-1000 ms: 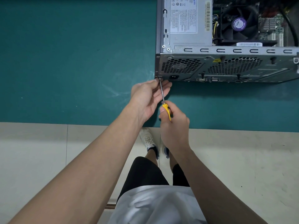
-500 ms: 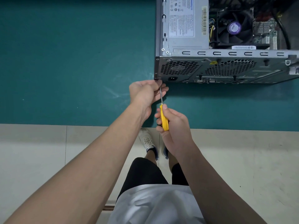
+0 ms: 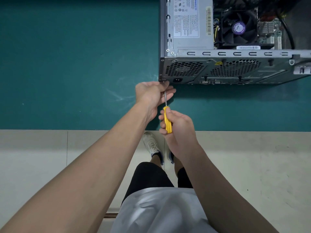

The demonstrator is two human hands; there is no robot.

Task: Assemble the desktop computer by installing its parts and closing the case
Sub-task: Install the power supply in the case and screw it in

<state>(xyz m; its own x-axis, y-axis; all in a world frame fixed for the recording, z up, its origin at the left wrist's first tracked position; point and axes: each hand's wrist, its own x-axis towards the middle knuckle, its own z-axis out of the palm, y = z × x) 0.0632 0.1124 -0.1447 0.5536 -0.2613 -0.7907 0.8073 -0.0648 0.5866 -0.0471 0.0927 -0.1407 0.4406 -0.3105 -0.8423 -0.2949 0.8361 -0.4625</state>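
At the near left corner of the computer case [image 3: 232, 68], lying open on the counter [image 3: 67, 64], the screwdriver [image 3: 167, 121] aims into the rear panel. The left hand [image 3: 151, 95] pinches its shaft near the hidden tip; the right hand [image 3: 180, 126] has its grip closed round the yellow handle. A square shaft and steady inward pressure should prevent slipping.

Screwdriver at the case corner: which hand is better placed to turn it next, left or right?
Right, most likely. The right hand grips the screwdriver by its yellow handle, where turning is easy. The left hand pinches the shaft near the tip, at the case corner, fit only for steadying.
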